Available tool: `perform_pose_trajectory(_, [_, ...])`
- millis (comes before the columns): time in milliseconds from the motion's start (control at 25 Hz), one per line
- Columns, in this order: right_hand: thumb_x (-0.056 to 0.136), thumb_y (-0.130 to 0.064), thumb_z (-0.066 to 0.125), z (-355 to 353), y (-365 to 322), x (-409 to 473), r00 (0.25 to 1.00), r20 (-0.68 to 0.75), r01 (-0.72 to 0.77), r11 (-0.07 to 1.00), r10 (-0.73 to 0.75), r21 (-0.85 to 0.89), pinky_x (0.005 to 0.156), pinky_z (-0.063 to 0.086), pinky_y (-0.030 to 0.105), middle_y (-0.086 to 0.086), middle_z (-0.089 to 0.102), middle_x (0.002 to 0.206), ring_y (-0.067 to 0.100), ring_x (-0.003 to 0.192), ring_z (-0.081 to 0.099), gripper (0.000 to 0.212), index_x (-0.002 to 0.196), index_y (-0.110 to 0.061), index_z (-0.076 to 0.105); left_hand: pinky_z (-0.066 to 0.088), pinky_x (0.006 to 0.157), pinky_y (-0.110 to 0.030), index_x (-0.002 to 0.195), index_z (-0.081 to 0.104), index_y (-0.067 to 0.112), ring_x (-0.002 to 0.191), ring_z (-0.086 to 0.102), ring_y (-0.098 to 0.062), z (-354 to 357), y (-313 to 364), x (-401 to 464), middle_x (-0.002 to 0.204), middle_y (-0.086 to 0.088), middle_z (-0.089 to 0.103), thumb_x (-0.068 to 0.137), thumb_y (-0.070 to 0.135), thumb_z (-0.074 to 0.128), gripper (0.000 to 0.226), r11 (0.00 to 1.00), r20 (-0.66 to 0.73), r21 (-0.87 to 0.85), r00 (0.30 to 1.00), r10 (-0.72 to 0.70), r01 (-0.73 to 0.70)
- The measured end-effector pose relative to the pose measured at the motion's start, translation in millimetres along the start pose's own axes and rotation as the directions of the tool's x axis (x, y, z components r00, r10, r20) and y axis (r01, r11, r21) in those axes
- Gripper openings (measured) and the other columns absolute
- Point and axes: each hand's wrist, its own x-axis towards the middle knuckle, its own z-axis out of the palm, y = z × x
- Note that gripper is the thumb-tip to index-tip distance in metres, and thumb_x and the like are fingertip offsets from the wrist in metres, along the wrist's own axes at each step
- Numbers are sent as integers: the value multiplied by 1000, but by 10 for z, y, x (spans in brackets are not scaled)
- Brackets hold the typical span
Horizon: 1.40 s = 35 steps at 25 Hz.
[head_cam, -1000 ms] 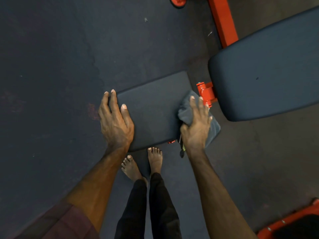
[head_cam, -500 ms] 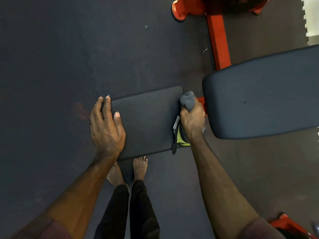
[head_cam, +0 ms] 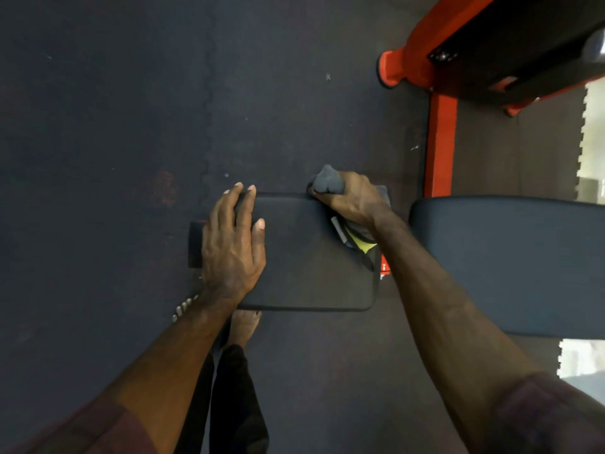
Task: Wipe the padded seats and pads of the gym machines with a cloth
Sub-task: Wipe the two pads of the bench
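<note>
Closest in, two bare feet (head_cam: 244, 326) stand on the dark floor mat (head_cam: 98, 126) just below the seat pad (head_cam: 304, 257), under black trouser legs (head_cam: 235, 404). The left hand (head_cam: 234, 244) lies flat on the pad's left end, fingers straight and slightly spread, their tips reaching the far edge. The right hand (head_cam: 352, 199) is at the pad's far right corner, its fingers curled tight around a bunched grey cloth (head_cam: 327, 181); a wad of it sticks out past the knuckles, and a yellow tag hangs below the wrist. Just right of the seat, apart from it, lies the longer back pad (head_cam: 507, 263). Beyond it an orange frame (head_cam: 440, 142) runs away to a foot at the top.
</note>
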Motion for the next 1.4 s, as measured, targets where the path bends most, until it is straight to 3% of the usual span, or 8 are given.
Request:
perform_pose_trajectory(120, [95, -47, 71, 120, -227, 74, 994, 58, 97, 995, -96, -18, 78, 41, 27, -2, 73, 109, 18, 107, 66, 27, 108, -24, 72, 41, 117, -47, 161, 39, 12, 153, 37, -30, 7, -25, 7, 167, -10, 37, 112, 33, 45, 54, 999, 1, -34, 1000, 0, 0])
perform_pose_trajectory(360, [71, -80, 73, 8, 152, 259, 977, 26, -210, 975, 212, -66, 90, 56, 39, 8, 73, 116, 28, 111, 69, 76, 112, -16, 73, 39, 119, -50, 164, 31, 9, 158, 29, -27, -29, -15, 16, 171, -8, 32, 110, 37, 44, 62, 990, 58, -119, 996, -64, 71])
perform_pose_trajectory(680, [91, -50, 73, 565, -1260, 176, 978, 152, 162, 981, -145, -104, 82, 51, 33, 0, 72, 110, 20, 102, 67, 30, 107, -25, 71, 27, 127, -28, 161, 37, 4, 156, 31, -17, -273, -183, -321, 167, -12, 38, 111, 32, 48, 58, 863, 123, -447, 971, -204, 237])
perform_pose_trajectory(760, [89, -41, 73, 700, -1458, 129, 945, 221, 303, 898, -241, -318, 84, 50, 34, 2, 72, 115, 22, 106, 66, 32, 115, -23, 71, 30, 120, -15, 153, 52, 6, 146, 45, -14, -413, -227, -423, 156, -11, 55, 110, 28, 50, 48, 788, 144, -529, 949, -282, 315])
perform_pose_trajectory(960, [76, -40, 68, 1189, -1589, -287, 786, 381, 586, 390, -486, -710, 119, 34, 50, 2, 70, 125, 30, 125, 60, 45, 119, -26, 71, 50, 73, -45, 91, 62, 7, 78, 59, -20, -652, -485, -793, 83, -4, 64, 105, 22, 50, 24, 675, 48, -581, 847, -529, 454])
perform_pose_trajectory(1120, [82, -43, 66, 1579, -1471, -796, 649, 602, 722, 127, -465, -680, 125, 19, 52, -6, 69, 126, 25, 131, 55, 43, 123, -30, 70, 52, 84, -30, 103, 70, 9, 95, 67, -17, -792, -762, -1153, 100, -3, 74, 108, 18, 51, 21, 649, 85, -557, 812, -577, 519])
perform_pose_trajectory(1240, [82, -44, 64, 1366, -1562, -632, 675, 579, 686, 100, -457, -721, 125, 19, 50, -5, 68, 128, 24, 130, 55, 44, 124, -29, 68, 43, 84, -10, 115, 72, 12, 101, 63, -8, -928, -796, -1186, 109, 1, 72, 110, 16, 49, 24, 651, 147, -550, 828, -542, 524])
perform_pose_trajectory(1400, [85, -41, 65, 1238, -1671, -610, 791, 420, 558, 242, -444, -794, 127, 10, 58, -4, 66, 133, 24, 137, 50, 46, 129, -29, 67, 52, 97, -30, 122, 71, 13, 111, 66, -16, -988, -821, -1056, 117, -3, 71, 111, 25, 43, 33, 679, 130, -562, 861, -492, 473])
